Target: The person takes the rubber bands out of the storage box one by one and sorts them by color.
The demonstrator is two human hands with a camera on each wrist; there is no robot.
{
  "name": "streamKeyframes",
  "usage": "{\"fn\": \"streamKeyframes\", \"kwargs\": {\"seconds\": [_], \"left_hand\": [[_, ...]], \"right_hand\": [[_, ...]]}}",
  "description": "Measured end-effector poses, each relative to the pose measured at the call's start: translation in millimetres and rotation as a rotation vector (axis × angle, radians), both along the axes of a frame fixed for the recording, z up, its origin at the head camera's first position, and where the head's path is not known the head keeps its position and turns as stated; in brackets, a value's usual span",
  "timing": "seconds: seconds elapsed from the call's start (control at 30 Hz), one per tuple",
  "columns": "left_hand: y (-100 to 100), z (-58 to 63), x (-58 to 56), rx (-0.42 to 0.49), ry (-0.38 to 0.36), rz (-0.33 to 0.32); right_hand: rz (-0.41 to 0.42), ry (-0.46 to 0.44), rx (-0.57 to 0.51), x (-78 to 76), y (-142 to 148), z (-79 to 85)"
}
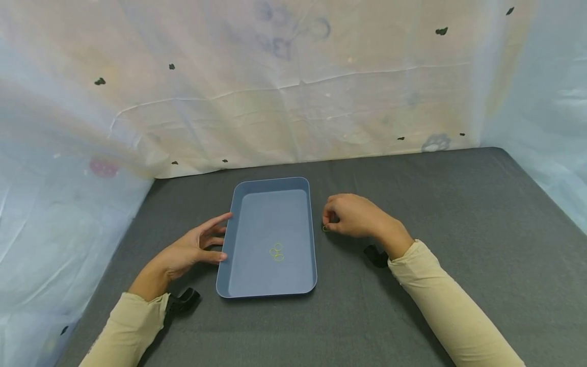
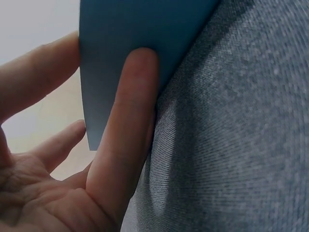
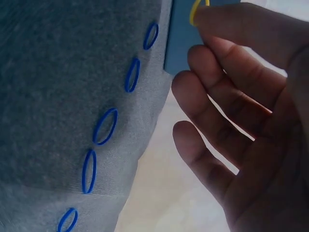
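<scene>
A blue-grey rectangular tray lies on the table between the hands. My left hand touches the outside of its left wall, with the fingers fairly straight; the left wrist view shows a fingertip pressed flat on that wall. Inside the tray, towards its near end, lie three thin yellow rubber bands. My right hand is just right of the tray, low over the cloth. Between thumb and forefinger it pinches another yellow rubber band. Its other fingers are loosely bent.
Several blue rubber bands lie in a line on the grey cloth, seen in the right wrist view. A pale, patterned curtain hangs along the table's back edge. Black wrist mounts sit beneath both forearms.
</scene>
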State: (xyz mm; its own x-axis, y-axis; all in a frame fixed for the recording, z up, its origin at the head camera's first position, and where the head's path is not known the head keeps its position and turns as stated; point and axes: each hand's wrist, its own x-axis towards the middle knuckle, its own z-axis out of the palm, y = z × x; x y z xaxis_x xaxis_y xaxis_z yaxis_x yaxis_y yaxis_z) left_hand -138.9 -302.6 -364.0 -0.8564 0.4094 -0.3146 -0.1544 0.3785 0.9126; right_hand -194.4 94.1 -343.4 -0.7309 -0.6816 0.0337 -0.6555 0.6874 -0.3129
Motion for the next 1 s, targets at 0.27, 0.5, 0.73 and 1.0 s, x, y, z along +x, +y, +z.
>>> {"fn": "streamKeyframes", "kwargs": {"seconds": [0.27,0.5,0.73,1.0], "left_hand": [[-1.8,-4.1,-0.1,-0.001,-0.002,-0.019],[-4.3,-7.8,-1.9,0.015,0.011,-0.036],[-5.5,-7.9,-2.5,0.012,0.01,-0.04],[-5.1,-6.0,-1.0,-0.018,0.022,-0.041]], "right_hand": [[0.023,0.021,0.008,-0.7,-1.6,-4.8],[0.025,0.032,0.011,0.8,-2.4,-4.4],[0.031,0.038,0.025,0.3,-2.6,-6.4],[0.022,0.033,0.048,0.4,-2.9,-7.6]]}}
